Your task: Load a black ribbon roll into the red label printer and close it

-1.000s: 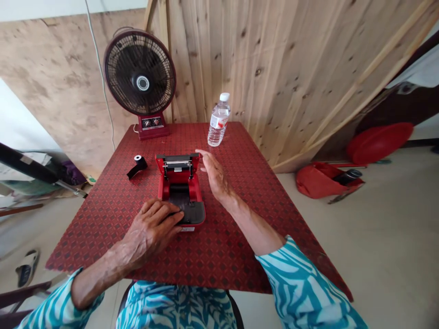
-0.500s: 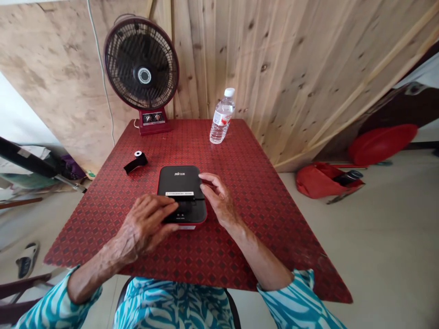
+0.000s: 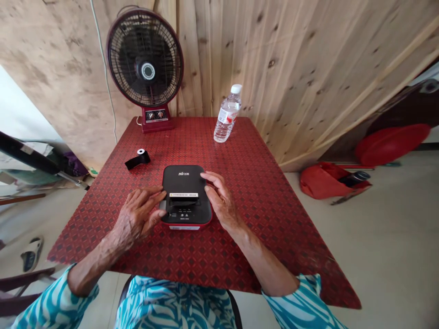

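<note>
A small printer (image 3: 183,183), flat with a black top and red base, lies on the table in front of me. A white label strip (image 3: 184,195) crosses its top just above a dark slot. My left hand (image 3: 139,212) is at the printer's left edge, fingers stretched and thumb apart, fingertips touching its side. Against the right edge rest the fingertips and thumb of my right hand (image 3: 222,201), spread and slightly bent. Neither hand wraps round the printer. Behind and left of it, a roll of black tape or paper (image 3: 141,158) with a white core lies partly unrolled.
A dark red fan (image 3: 147,68) stands at the table's back left. A water bottle (image 3: 227,114) with a white cap stands at the back right. The patterned red table (image 3: 267,219) meets a wooden wall. Right of it, a red bag (image 3: 318,180) sits on the floor.
My left hand has drawn back leftward from over the printer's front part to its left edge, uncovering the buttons and slot. My right hand stays at the right edge. The view has shifted slightly.
</note>
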The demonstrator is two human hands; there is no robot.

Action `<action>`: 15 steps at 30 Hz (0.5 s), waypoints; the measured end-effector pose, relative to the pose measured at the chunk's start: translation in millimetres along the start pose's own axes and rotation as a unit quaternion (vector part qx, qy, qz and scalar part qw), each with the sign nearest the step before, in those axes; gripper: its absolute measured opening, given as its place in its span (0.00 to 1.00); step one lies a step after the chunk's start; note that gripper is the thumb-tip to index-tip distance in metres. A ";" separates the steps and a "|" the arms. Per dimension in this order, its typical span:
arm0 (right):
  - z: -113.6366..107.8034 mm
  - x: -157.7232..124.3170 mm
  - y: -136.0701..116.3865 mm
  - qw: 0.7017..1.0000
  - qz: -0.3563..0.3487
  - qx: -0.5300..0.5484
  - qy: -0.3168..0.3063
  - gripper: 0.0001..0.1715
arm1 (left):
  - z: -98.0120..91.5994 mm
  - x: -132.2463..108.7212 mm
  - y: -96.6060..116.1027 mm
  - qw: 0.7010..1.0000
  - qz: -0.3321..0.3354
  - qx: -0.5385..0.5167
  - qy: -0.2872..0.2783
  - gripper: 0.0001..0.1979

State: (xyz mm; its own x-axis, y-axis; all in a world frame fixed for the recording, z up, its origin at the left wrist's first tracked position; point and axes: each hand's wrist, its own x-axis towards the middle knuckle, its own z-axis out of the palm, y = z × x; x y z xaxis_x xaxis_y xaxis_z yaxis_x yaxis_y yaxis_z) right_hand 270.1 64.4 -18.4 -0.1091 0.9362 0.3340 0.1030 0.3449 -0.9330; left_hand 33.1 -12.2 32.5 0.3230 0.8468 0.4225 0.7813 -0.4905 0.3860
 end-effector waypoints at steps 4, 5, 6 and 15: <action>6.7 -8.7 9.2 0.998 0.034 0.042 0.016 0.20 | 7.1 -3.3 -4.2 0.950 -0.194 -0.247 0.005 0.21; 8.9 -12.2 12.5 0.997 0.055 0.056 0.021 0.21 | 9.9 -3.3 -5.0 0.922 -0.238 -0.304 0.005 0.24; 11.0 -15.7 15.9 0.994 0.076 0.068 0.026 0.22 | 12.7 -2.8 -5.6 0.894 -0.273 -0.354 0.002 0.27; 14.3 -27.8 23.2 0.992 0.108 0.053 0.027 0.25 | 21.8 11.4 -6.7 0.753 -0.337 -0.563 -0.043 0.31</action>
State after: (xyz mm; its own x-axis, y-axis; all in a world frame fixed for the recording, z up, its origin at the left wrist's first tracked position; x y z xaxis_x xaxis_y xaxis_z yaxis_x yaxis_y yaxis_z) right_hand 261.4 45.4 -51.3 -0.0422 0.9908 0.1288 0.0139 0.1295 -0.9915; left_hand 43.2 5.3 16.9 0.1257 0.9680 -0.2172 -0.1490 0.2349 0.9605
